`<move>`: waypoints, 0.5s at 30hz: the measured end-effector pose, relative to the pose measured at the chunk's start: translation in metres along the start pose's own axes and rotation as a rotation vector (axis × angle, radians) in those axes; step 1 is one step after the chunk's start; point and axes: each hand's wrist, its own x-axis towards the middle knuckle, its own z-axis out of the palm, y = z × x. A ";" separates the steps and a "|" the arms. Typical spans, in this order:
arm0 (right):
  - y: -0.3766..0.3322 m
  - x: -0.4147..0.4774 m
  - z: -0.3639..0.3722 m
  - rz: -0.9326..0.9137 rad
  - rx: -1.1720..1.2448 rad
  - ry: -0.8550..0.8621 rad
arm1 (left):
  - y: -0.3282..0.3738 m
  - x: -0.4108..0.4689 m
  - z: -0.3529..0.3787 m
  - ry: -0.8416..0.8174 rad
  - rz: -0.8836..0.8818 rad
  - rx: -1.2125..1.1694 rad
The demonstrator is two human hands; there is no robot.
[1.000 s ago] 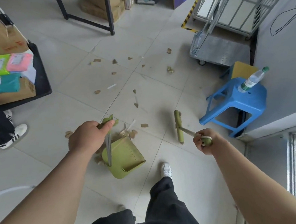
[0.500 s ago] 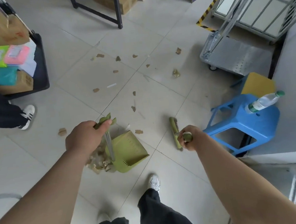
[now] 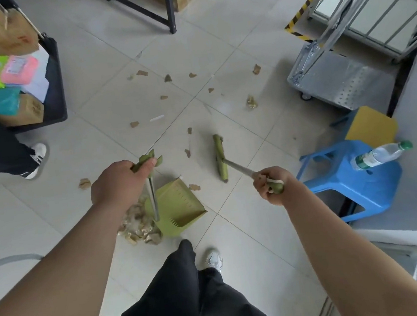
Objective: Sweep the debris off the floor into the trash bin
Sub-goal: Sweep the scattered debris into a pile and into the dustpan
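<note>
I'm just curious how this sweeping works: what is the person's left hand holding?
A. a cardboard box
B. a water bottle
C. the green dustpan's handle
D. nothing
C: the left hand grips the handle of the green dustpan, while the right hand holds the broom.

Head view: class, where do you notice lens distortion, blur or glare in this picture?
Head view: wide-angle bending bows the forearms and the cart outward at the edges; a soft glare patch lies on the floor tiles; the broom head looks slightly smeared.
</note>
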 end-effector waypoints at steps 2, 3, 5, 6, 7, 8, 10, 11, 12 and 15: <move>-0.006 0.002 -0.005 -0.032 -0.026 0.049 | 0.006 0.011 0.000 -0.011 0.012 -0.009; -0.011 0.004 -0.005 -0.048 -0.041 0.085 | 0.008 0.017 0.000 -0.017 0.019 -0.014; -0.024 0.008 -0.003 -0.071 -0.050 0.156 | 0.015 0.031 -0.003 -0.030 0.031 -0.021; -0.032 0.012 -0.001 -0.071 -0.043 0.186 | 0.017 0.039 -0.004 -0.038 0.034 -0.023; -0.040 0.015 0.002 -0.062 -0.029 0.210 | 0.019 0.047 -0.006 -0.042 0.036 -0.022; -0.047 0.019 0.007 -0.051 -0.013 0.232 | 0.020 0.055 -0.008 -0.045 0.038 -0.022; -0.059 0.031 0.021 -0.040 0.015 0.265 | 0.021 0.070 -0.012 -0.046 0.042 -0.028; -0.063 0.035 0.033 -0.039 0.025 0.272 | 0.021 0.078 -0.014 -0.045 0.045 -0.030; -0.064 0.039 0.046 -0.040 0.040 0.269 | 0.021 0.085 -0.016 -0.045 0.047 -0.030; -0.062 0.046 0.092 -0.055 0.101 0.226 | 0.024 0.106 -0.023 -0.054 0.038 -0.026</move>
